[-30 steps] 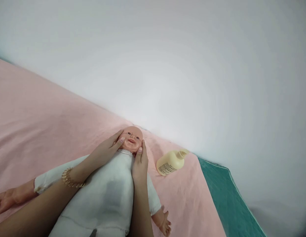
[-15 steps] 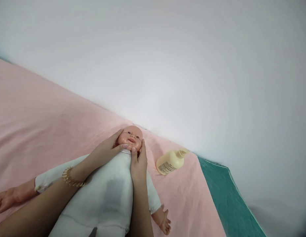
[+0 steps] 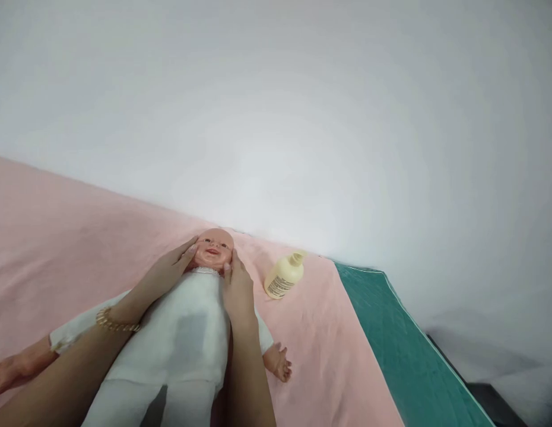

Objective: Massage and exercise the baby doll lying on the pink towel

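On pink cloth [image 3: 320,350], the left hand [image 3: 167,273] and right hand [image 3: 239,292] cup the doll [image 3: 200,299] by its head [image 3: 216,238].
Head looks hard, slippery; body [image 3: 182,362], soft; best held at 2 cheeks [image 3: 225,255].

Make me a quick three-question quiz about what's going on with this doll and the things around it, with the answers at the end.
1. Fill in the blank: The pale yellow bottle is on the ____ cloth.
2. True or false: The gold bracelet is worn on the same arm as the left hand.
3. Multiple choice: What are the left hand and the right hand both touching?
a) the green cloth
b) the doll's head
c) the bottle

Key: 1. pink; 2. true; 3. b
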Motion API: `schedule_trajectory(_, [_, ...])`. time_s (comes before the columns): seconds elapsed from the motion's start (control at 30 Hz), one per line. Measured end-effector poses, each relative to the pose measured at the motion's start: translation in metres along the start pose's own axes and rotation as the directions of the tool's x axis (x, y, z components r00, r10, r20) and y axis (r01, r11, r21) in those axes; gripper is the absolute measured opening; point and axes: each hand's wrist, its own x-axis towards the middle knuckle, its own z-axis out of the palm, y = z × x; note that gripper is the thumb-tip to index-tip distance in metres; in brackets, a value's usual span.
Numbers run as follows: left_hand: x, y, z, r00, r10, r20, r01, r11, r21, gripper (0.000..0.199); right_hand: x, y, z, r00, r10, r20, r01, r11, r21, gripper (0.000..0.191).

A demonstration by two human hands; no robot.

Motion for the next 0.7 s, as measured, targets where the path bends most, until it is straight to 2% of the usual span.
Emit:
schedule_trajectory(0.07, [0.001,0.002,-0.005,0.997,0.045,-0.058,-0.039,0.994,0.1,0.067,-0.008,-0.017,-0.022,0.999,-0.041,-0.026,0.038,0.995,-0.094,0.048])
schedule_trajectory(0.17, [-0.005,0.019,-0.019,0.979,0.105,-0.173,-0.064,0.971,0.23,0.066,-0.02,-0.031,-0.058,0.966,-0.128,-0.223,0.119,0.991,-0.053,0.048])
schedule_trajectory(0.27, [-0.022,0.056,-0.03,0.982,0.08,-0.172,-0.053,0.986,0.157,0.055,-0.029,-0.028,-0.092,0.919,-0.092,-0.383,0.106,0.994,0.016,0.047])
schedule_trajectory(0.33, [-0.032,0.084,-0.029,0.989,0.107,-0.105,-0.102,0.994,0.049,0.047,-0.032,-0.02,-0.109,0.903,-0.052,-0.426,0.077,0.996,0.043,0.047])
schedule_trajectory(0.43, [-0.033,0.12,-0.01,0.984,0.161,0.073,-0.155,0.984,-0.091,0.042,-0.035,-0.008,-0.123,0.898,-0.057,-0.436,0.088,0.995,0.051,0.051])
schedule_trajectory(0.57, [-0.013,0.148,0.035,0.955,0.154,0.253,-0.091,0.966,-0.243,0.038,-0.035,0.003,-0.124,0.907,-0.132,-0.4,0.154,0.988,0.023,0.056])
schedule_trajectory(0.63, [-0.002,0.156,0.058,0.954,0.105,0.282,-0.034,0.969,-0.243,0.034,-0.034,0.007,-0.122,0.92,-0.134,-0.369,0.15,0.989,0.015,0.057])
schedule_trajectory(0.7, [0.006,0.163,0.081,0.96,0.079,0.268,-0.017,0.974,-0.227,0.037,-0.032,0.011,-0.12,0.931,-0.118,-0.345,0.13,0.991,0.011,0.058])
